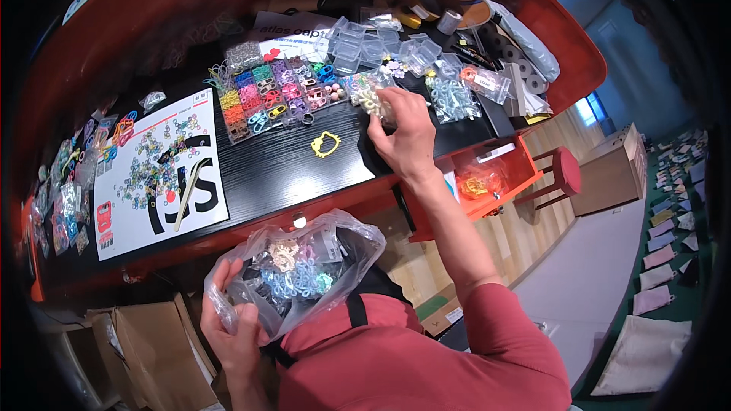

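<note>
My left hand (232, 327) grips the edge of an open clear plastic bag (365, 243) in front of my body. Inside it lie small packets with light blue pieces (293, 281) and cream pieces (284, 255). Across the black table, my right hand (407, 133) has its fingers closed on a small clear packet of cream pieces (369, 100). Beside that hand rests a packet of pale blue-green pieces (454, 99). A divided clear box (263, 99) of many-coloured clasps stands to its left. Nearer me is a yellow outline-shaped clasp (325, 144).
A white printed sheet (114, 183) at left carries scattered small rings and tweezers (189, 194). Clear lidded boxes (358, 46) stand behind. An orange drawer (525, 167) is pulled out at right, near a red stool (567, 171). Cardboard boxes (160, 350) are at lower left.
</note>
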The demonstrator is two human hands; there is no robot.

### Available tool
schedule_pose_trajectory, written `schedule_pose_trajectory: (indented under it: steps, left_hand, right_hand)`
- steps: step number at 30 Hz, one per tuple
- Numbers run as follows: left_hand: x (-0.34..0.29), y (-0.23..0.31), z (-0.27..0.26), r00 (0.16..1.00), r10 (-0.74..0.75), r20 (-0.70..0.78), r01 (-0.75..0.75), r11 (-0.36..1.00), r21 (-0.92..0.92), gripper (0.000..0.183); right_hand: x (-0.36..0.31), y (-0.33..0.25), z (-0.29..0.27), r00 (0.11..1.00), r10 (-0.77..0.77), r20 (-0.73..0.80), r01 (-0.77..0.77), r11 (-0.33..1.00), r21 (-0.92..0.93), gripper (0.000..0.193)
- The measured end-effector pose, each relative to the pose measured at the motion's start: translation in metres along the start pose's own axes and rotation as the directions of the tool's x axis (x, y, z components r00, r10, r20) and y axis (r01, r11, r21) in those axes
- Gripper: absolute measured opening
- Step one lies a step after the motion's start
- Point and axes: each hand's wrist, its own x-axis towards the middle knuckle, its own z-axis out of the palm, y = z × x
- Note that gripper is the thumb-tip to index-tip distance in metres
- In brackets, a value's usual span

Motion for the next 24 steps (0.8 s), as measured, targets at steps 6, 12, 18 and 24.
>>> schedule_pose_trajectory:
  steps: [6, 12, 18, 24]
  left_hand:
    - [0.007, -0.007, -0.006, 0.998, 0.055, 0.02, -0.055, 0.998, 0.024, 0.071]
    - [0.014, -0.005, 0.001, 0.995, 0.064, 0.077, -0.06, 0.997, -0.056, 0.075]
    - [0.006, -0.006, -0.005, 0.998, 0.057, -0.014, -0.058, 0.987, -0.147, 0.077]
    - [0.008, -0.006, -0.004, 0.999, 0.036, 0.026, -0.034, 0.997, -0.069, 0.077]
  right_hand:
    - [-0.025, -0.066, -0.06, 0.897, 0.118, 0.425, -0.437, 0.11, 0.893, 0.038]
    - [-0.056, -0.091, -0.057, 0.817, -0.283, 0.502, -0.237, 0.629, 0.74, 0.048]
    - [-0.005, 0.036, -0.084, 0.996, 0.084, 0.024, -0.077, 0.977, -0.197, 0.063]
    - [-0.022, 0.129, -0.08, 0.992, 0.107, 0.064, -0.079, 0.937, -0.34, 0.053]
